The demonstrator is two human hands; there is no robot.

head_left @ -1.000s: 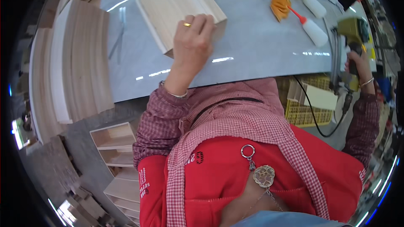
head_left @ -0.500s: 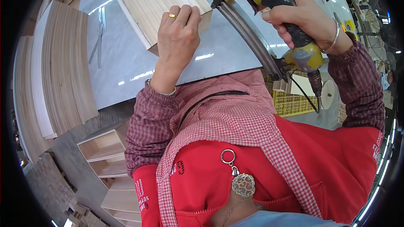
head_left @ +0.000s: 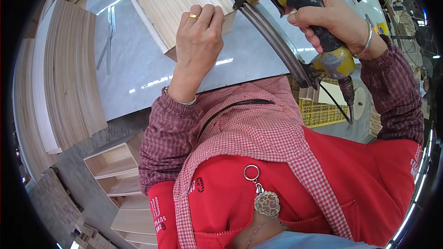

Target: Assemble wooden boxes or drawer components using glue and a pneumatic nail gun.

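Note:
My left hand (head_left: 197, 41) rests on the near corner of a pale wooden box (head_left: 173, 0) that lies on the grey worktable (head_left: 134, 64), fingers curled over its edge; a gold ring is on one finger. My right hand (head_left: 334, 20) grips the black handle of a yellow pneumatic nail gun (head_left: 286, 0), with a bracelet on the wrist. The gun's head is close to the box's right corner, and its long metal magazine (head_left: 277, 46) slants down toward my chest. An air hose fitting (head_left: 347, 97) hangs below the handle.
Stacked pale wooden boards (head_left: 64, 83) stand at the table's left. Small open wooden boxes (head_left: 115, 161) are piled on the floor at lower left. A yellow plastic crate (head_left: 320, 113) sits under the table's right side. Cluttered items lie at the far right.
My right hand has brought the nail gun up from the right side of the table to the box's corner. My view has moved closer; my left hand stays on the box.

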